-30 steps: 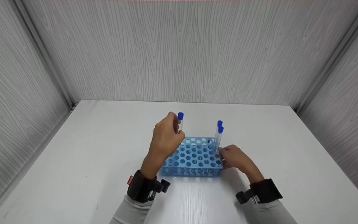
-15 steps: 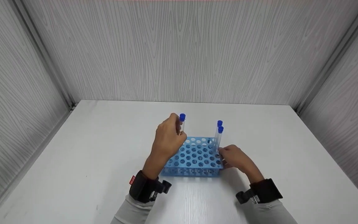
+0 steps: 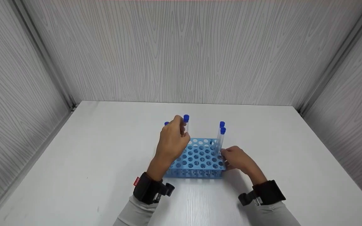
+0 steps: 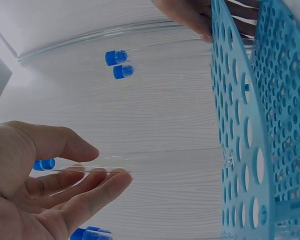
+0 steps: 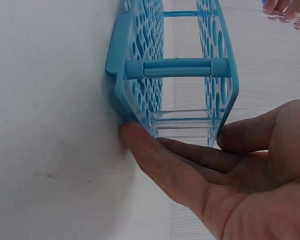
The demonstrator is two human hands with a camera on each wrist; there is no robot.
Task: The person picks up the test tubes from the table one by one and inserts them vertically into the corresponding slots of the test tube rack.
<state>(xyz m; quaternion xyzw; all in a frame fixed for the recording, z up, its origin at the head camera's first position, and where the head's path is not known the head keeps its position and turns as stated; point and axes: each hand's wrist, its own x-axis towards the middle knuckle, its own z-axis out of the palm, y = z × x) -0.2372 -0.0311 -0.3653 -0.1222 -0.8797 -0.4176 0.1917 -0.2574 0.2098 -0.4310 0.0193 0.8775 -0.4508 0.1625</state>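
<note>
My left hand (image 3: pixel 172 139) pinches a clear test tube (image 4: pixel 165 162) with a blue cap between thumb and fingers. The tube stands upright over the blue test tube rack (image 3: pixel 196 157), its lower end right at the top plate's holes in the left wrist view. My right hand (image 3: pixel 237 159) grips the rack's right end, thumb at the top plate and fingers low down, as the right wrist view shows. Two capped tubes (image 3: pixel 221 138) stand in the rack beside that hand. Behind my left hand another blue cap (image 3: pixel 166 123) peeks out, its tube hidden.
The rack stands on a white table (image 3: pixel 105 150) enclosed by grey wood-grain panels (image 3: pixel 181 50) at the back and sides. In the left wrist view, blue caps (image 4: pixel 90 234) show at the bottom edge, near the rack's left end.
My left hand has shifted slightly right with the tube, uncovering a blue cap behind it on the left. My right hand and the rack have stayed put.
</note>
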